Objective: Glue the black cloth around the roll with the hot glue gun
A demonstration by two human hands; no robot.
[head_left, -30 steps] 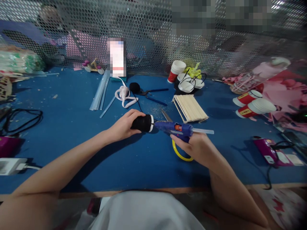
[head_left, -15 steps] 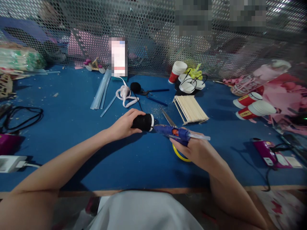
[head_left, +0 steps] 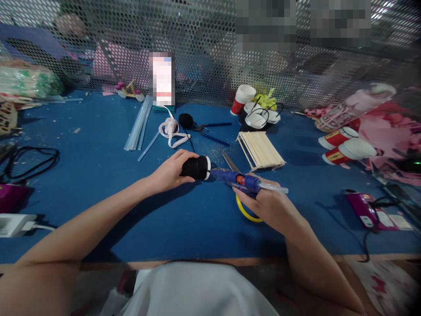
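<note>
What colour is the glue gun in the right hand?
Blue, with an orange trigger part, on the glue gun in the right hand; head view.

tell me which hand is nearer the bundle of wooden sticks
Right. The right hand grips the glue gun just below the bundle of wooden sticks; the left hand holds the black cup farther left.

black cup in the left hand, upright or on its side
On its side. The black cup lies flat in the left hand, white rim facing the glue gun held by the right hand.

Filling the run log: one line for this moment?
left hand: holds black-wrapped cup | right hand: holds glue gun, nozzle at cup rim
</note>
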